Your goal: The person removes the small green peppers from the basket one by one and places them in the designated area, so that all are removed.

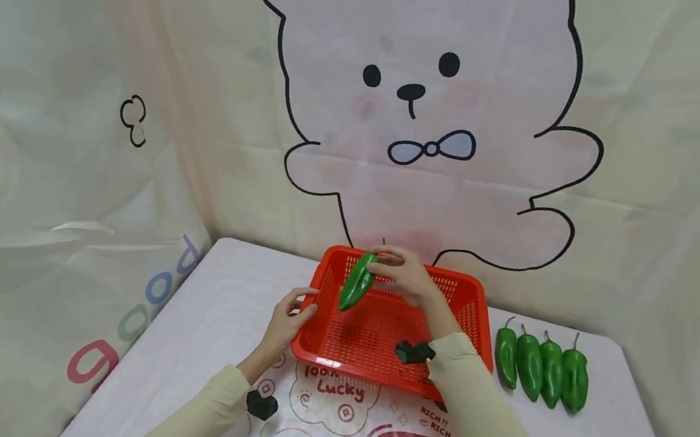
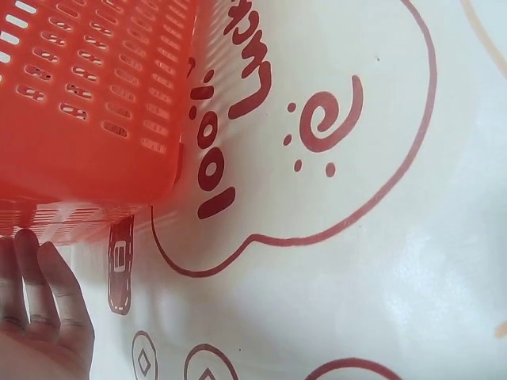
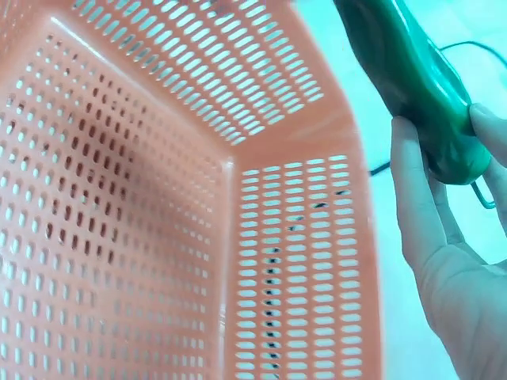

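A green pepper (image 1: 357, 284) is pinched near its stem end between the thumb and fingers of my right hand (image 1: 407, 277), held over the red plastic basket (image 1: 369, 372). In the right wrist view, the pepper (image 3: 420, 87) hangs beyond the basket's rim, with the thumb on one side and fingers on the other. My left hand (image 1: 287, 320) touches the basket's left edge, its fingers at the rim. From the left wrist view, the fingers of that hand (image 2: 43, 309) lie close against the basket's slotted side (image 2: 87, 95).
To the right of the basket, several green peppers (image 1: 542, 366) lie in a row, stems away from me. A printed mat (image 1: 333, 433) with red lettering covers the table in front. Behind stands a cloth backdrop (image 1: 432, 208) with a cartoon animal.
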A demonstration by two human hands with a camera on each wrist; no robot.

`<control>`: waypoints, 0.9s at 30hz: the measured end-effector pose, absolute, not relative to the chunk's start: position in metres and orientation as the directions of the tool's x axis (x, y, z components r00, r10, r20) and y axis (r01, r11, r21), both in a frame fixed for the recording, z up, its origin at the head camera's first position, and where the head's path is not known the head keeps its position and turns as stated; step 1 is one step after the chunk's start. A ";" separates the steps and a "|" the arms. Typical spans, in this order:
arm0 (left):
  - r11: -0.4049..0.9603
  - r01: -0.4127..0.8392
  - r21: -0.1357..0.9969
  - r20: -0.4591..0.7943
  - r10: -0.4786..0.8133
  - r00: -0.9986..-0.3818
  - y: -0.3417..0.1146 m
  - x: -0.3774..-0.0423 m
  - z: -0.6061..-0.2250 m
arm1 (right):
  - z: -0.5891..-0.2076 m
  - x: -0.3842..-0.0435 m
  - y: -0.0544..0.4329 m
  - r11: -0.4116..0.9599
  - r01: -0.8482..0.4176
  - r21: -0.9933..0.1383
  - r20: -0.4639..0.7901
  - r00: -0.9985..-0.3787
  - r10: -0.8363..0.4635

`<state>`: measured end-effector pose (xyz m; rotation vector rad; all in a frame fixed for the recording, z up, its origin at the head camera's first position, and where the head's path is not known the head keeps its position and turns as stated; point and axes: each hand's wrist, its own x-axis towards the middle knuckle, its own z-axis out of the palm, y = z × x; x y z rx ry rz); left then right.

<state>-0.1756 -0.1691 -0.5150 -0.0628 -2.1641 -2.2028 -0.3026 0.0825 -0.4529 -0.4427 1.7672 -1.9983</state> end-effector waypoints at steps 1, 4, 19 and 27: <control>-0.012 0.070 0.997 0.070 -0.011 -0.997 -0.169 -0.175 -0.515 | -0.450 -0.301 0.086 -0.103 0.112 -0.988 -0.044 -0.859 -0.511; 0.011 0.076 0.997 0.076 -0.020 -0.997 -0.169 -0.174 -0.514 | -0.441 -0.295 0.095 -0.114 0.104 -0.988 -0.036 -0.874 -0.485; 0.009 0.053 0.999 0.053 -0.028 -0.998 -0.166 -0.174 -0.517 | -0.426 -0.273 0.132 -0.116 0.004 -0.993 0.052 -0.877 -0.478; 0.038 0.050 0.998 0.052 -0.069 -0.996 -0.168 -0.187 -0.546 | -0.429 -0.261 0.158 -0.139 -0.022 -0.990 0.084 -0.885 -0.457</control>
